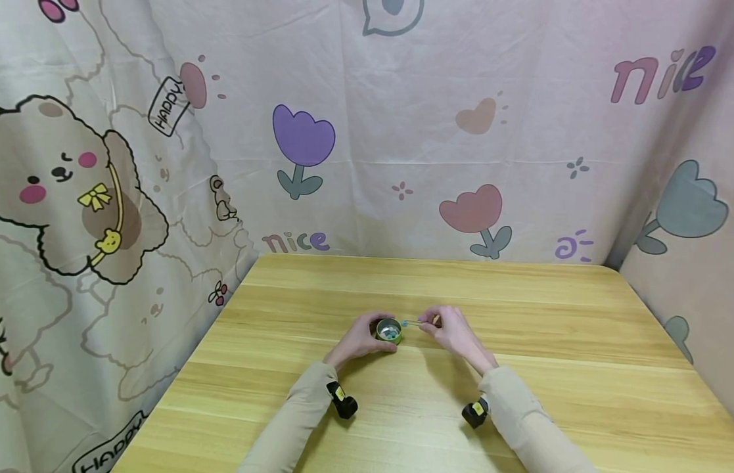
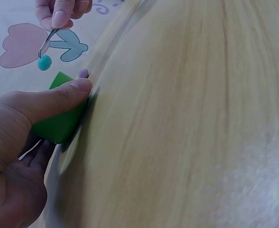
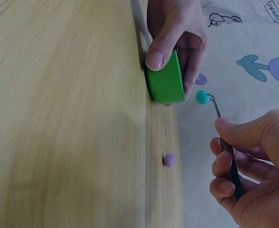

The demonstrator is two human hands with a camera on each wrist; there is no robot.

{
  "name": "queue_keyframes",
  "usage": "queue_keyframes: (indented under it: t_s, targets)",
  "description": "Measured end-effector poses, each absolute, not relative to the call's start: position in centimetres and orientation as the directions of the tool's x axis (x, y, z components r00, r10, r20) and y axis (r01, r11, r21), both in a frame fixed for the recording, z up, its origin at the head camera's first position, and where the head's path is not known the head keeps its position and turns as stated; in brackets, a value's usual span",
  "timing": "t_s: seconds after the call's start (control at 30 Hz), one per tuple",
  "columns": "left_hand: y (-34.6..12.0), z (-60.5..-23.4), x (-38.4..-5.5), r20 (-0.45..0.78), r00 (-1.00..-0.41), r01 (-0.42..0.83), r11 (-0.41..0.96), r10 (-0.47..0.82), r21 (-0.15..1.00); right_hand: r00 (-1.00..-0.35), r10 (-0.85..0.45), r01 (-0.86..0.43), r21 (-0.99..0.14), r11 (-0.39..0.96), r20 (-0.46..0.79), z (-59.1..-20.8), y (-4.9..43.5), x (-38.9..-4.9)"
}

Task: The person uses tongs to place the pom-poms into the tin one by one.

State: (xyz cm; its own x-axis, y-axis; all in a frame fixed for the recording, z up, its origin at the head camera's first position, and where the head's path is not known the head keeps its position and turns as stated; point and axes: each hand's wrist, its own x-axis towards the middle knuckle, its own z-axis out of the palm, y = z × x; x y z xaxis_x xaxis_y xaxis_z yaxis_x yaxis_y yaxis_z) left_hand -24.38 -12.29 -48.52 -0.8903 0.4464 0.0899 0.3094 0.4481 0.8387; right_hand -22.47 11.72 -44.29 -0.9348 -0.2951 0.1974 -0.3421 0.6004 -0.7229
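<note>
A small round green tin stands on the wooden table, its mouth facing up. My left hand grips it with the thumb on one side and fingers on the other. Some whitish and teal bits show inside it in the head view. My right hand holds dark bent-tip tweezers between thumb and fingers. At their tips hangs a teal fuzzy ball, just right of the tin and above its rim. A purple ball lies on the table, below the tweezers.
The wooden table reaches back to a printed curtain, which also hangs along the left and right sides. A black wrist camera sits on the left sleeve, another black camera on the right one.
</note>
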Motion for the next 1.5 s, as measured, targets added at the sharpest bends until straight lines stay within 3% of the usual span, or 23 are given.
queue_keyframes:
  t_s: [0.63,0.9,1.13,1.5]
  targets:
    - [-12.3,-48.5,-24.3,0.088,-0.892,0.304,0.444,0.443,0.843,-0.914,-0.337,-0.391,-0.711,0.584,0.226,-44.3,10.6,-22.4]
    - [-12.2,-48.5,-24.3,0.085,-0.893,0.305,0.453,0.442,0.838,-0.888,-0.347,-0.453,-0.703,0.548,0.301,-44.6,10.2,-22.3]
    - [-12.2,-48.5,-24.3,0.087,-0.894,0.306,0.456,0.440,0.836,-0.908,-0.349,-0.403,-0.715,0.572,0.233,-44.6,10.2,-22.5]
    - [-12.2,-48.4,-24.3,0.087,-0.892,0.305,0.448,0.443,0.840,-0.908,-0.353,-0.401,-0.712,0.577,0.226,-44.7,10.1,-22.6]
